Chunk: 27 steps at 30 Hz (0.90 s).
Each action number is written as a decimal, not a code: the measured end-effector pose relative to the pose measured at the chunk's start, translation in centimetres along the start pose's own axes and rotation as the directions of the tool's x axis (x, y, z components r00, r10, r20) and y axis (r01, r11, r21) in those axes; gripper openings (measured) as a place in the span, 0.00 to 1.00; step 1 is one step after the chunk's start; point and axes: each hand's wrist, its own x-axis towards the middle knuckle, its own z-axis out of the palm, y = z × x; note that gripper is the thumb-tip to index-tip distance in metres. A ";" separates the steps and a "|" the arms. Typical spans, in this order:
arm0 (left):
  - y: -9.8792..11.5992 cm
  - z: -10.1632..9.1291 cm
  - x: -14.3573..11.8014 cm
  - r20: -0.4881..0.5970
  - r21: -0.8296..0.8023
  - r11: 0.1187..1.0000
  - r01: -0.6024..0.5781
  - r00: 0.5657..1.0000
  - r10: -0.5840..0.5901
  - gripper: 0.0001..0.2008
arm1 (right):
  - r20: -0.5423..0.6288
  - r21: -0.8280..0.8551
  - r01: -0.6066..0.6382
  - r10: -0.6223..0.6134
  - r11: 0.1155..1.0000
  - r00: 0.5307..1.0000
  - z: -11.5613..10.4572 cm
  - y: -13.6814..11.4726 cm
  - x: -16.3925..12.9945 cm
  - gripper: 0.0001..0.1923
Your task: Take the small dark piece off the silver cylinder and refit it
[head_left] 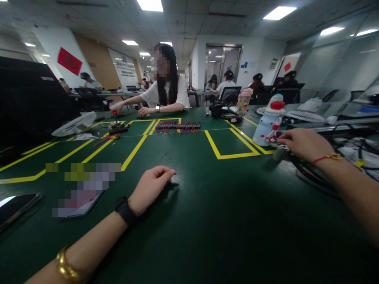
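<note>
Fingertips point(283, 138) of the right hand point(308, 144) are pinching together on the top of a grey cylinder point(279, 154), which is sitting just below them, by the green table point(231, 213). A pale blue bottle point(264, 128) is standing just beyond that hand, and dark cables point(302, 165) are lying beneath its wrist. The left hand point(151, 187) is resting well apart from the cylinder, fingers curling loosely; their tips are hiding, so I cannot tell how far it is opening or whether it is holding anything. Beyond it, a wire bundle point(178, 127) is lying, and a co-worker point(174, 94) is reaching across the table's far side.
</note>
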 end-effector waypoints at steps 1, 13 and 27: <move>0.0 0.0 0.0 0.000 0.004 1.000 -0.001 1.000 0.001 0.16 | 0.045 -0.034 -0.037 0.039 0.999 0.998 0.4 1.3 0.4 0.14; 0.0 -0.2 -0.1 0.004 -0.023 1.000 0.015 1.000 -0.015 0.17 | 0.087 0.015 -0.058 0.056 0.998 0.995 1.2 2.8 1.0 0.15; 0.2 -0.2 -0.1 -0.006 0.023 1.000 -0.012 1.000 0.012 0.17 | 0.166 0.162 -0.091 0.064 0.983 0.984 1.1 3.4 0.9 0.18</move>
